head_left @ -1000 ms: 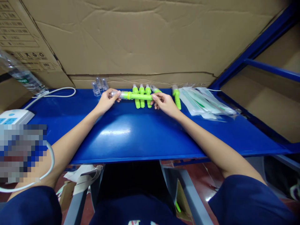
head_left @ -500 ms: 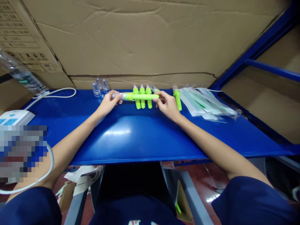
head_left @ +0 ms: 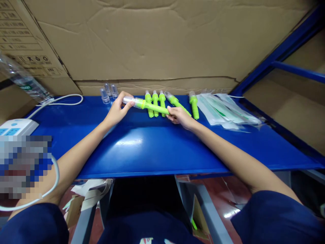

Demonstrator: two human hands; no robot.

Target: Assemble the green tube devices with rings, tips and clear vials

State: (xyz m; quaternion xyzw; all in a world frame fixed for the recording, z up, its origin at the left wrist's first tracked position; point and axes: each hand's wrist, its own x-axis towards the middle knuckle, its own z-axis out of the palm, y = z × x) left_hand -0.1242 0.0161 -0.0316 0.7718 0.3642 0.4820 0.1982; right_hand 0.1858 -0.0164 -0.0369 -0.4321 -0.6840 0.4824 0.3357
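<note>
A lime-green stick with a clear plastic cap (head_left: 154,107) is held above the blue table, tilted slightly down to the right. My left hand (head_left: 120,110) closes around its clear cap end. The fingers of my right hand (head_left: 179,115) pinch its green far end. Just behind it lie several similar green sticks with clear tips (head_left: 155,98); one of them, a slanted stick (head_left: 175,100), passes behind my right hand. Farther right lies another green stick (head_left: 194,106). Behind my left hand stand three loose clear caps (head_left: 104,96).
Flat clear packets with green and white contents (head_left: 223,110) lie at the right on the blue table (head_left: 152,149). To the left are a white power strip (head_left: 20,127), a white cable (head_left: 68,100) and a plastic bottle (head_left: 27,84). A cardboard wall (head_left: 152,40) closes off the back.
The held stick has tilted from level, its right end now lower. My right hand has moved slightly down and nearer, uncovering more of the slanted stick behind it. My left hand keeps hold of the cap.
</note>
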